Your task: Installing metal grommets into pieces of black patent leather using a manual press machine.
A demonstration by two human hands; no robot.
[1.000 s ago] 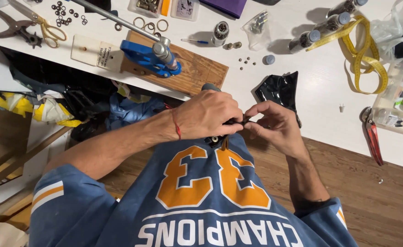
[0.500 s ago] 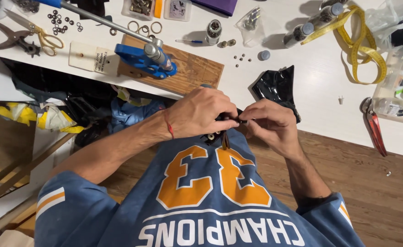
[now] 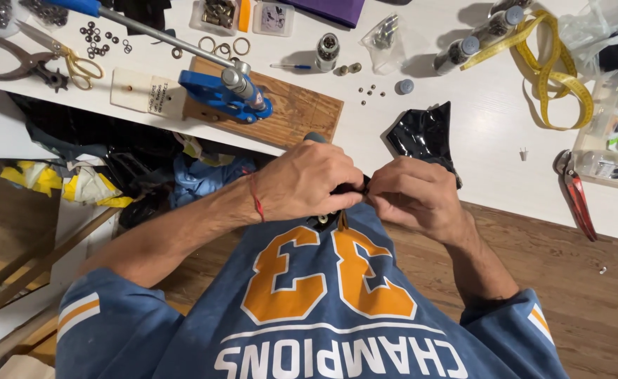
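Note:
My left hand (image 3: 314, 181) and my right hand (image 3: 413, 198) meet in front of my chest, just below the white table's edge. Both pinch a small black piece (image 3: 351, 189) between the fingertips; a grey rounded tool handle (image 3: 314, 137) sticks up behind my left hand. A metal snap and a thin brown strip (image 3: 340, 220) hang beneath the fingers. A glossy black leather piece (image 3: 423, 133) lies on the table just beyond my right hand. What exactly the fingers grip is mostly hidden.
A blue hand press (image 3: 226, 90) stands on a wooden board (image 3: 302, 111). Pliers and scissors (image 3: 49, 62), metal rings, small jars (image 3: 327, 50), a yellow tape measure (image 3: 555, 70), red-handled pliers (image 3: 577, 194) and a plastic box (image 3: 607, 140) lie on the white table (image 3: 491, 168). Fabric scraps (image 3: 91, 184) lie below left.
The view has shifted slightly; my hands stay together at the same spot, fingers still working on the small black piece.

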